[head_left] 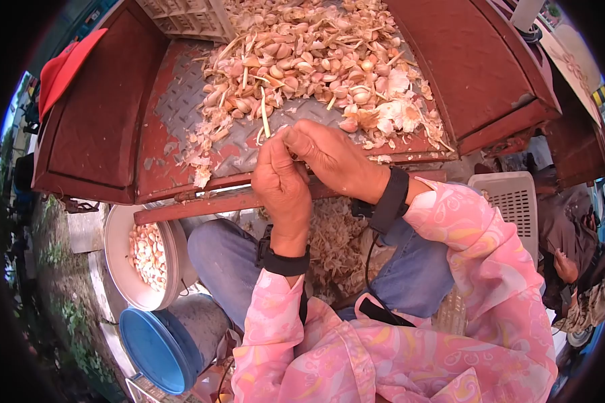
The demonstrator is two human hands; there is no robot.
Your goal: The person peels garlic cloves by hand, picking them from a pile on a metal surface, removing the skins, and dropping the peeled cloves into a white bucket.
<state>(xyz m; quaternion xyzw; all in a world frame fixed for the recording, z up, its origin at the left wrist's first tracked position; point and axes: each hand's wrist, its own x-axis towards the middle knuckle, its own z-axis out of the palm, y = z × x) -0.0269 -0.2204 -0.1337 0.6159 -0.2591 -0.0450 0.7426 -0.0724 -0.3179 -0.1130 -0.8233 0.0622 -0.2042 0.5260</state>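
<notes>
Left hand [282, 185], right hand [335, 158] both pinch stalk [265, 117]; its long axis points away, into garlic pile [316, 54].

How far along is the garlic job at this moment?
Done: the white bowl holds a shallow layer of cloves. In hand: the left hand and right hand pinch one garlic stalk. Left: a large garlic pile lies on the metal bed.

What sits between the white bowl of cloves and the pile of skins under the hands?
The person's left knee in jeans, in the head view.
</notes>
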